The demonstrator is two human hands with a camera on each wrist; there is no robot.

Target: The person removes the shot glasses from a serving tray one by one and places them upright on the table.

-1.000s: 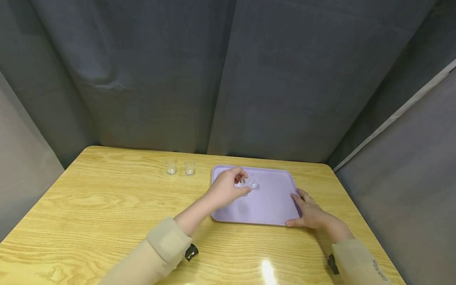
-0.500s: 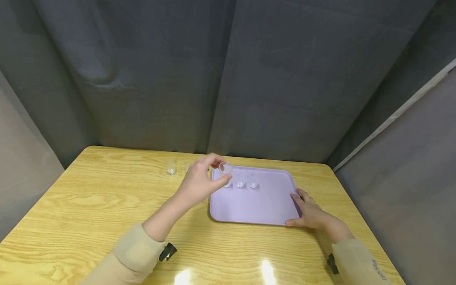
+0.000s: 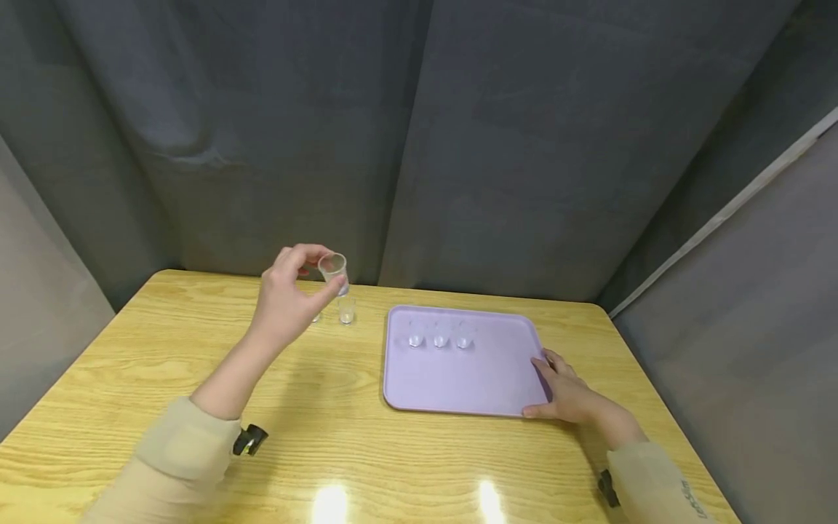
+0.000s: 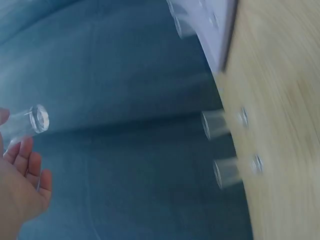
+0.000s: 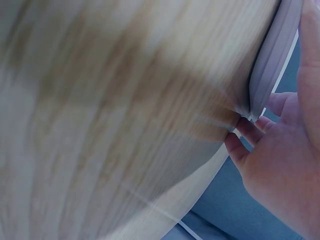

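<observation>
Pinching a small clear cup (image 3: pixel 333 270) between thumb and fingertips, the left hand (image 3: pixel 286 300) holds it in the air above the far left part of the table (image 3: pixel 164 364), tilted, its mouth toward the viewer. Just below and behind it two more cups (image 3: pixel 346 311) stand on the wood; the hand partly hides one of them. To the right lies a lilac tray (image 3: pixel 471 386) with three cups (image 3: pixel 440 340) in a row near its far edge. The right hand (image 3: pixel 568 397) grips the tray's near right corner, thumb along the front rim and fingers relaxed on the right rim.
</observation>
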